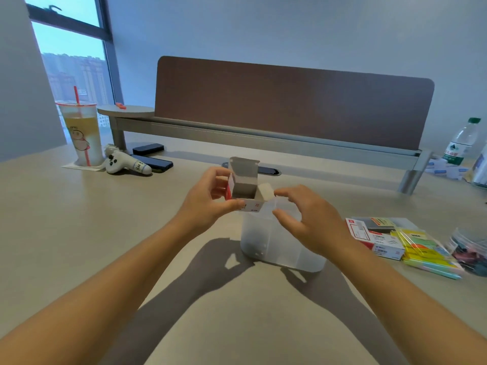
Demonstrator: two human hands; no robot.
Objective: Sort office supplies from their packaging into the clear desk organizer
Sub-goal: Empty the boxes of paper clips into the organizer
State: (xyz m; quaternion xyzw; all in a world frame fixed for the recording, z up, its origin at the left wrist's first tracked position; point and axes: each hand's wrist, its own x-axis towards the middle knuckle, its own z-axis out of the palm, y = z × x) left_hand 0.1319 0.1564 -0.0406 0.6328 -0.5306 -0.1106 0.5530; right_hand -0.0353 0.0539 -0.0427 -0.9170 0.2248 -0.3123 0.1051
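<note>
In the head view, the left hand (208, 198) holds a small cardboard box (243, 189) above the clear desk organizer (279, 246). The thumb presses on the front face of the box and the other fingers are behind its left side, so this hand is closed around the box. The box is just over the rear left corner of the organizer, not resting on it as far as I can see.

The right hand (308, 219) is beside the box on its right. Its thumb and first finger are apart, and the fingertip is very near the side flap of the box; whether it touches the flap, I cannot tell. This hand holds nothing.

The box is white with red on the left side and small red print on the front. Its top lid stands upright and open, and a side flap is folded out to the right. The inside is grey, and what is in it is not visible.

The organizer is a translucent plastic container with inner dividers, standing on the beige desk (79, 233). To the right of it lie more packs of supplies (400, 241): small boxes, coloured sticky notes and a bag of clips.
</note>
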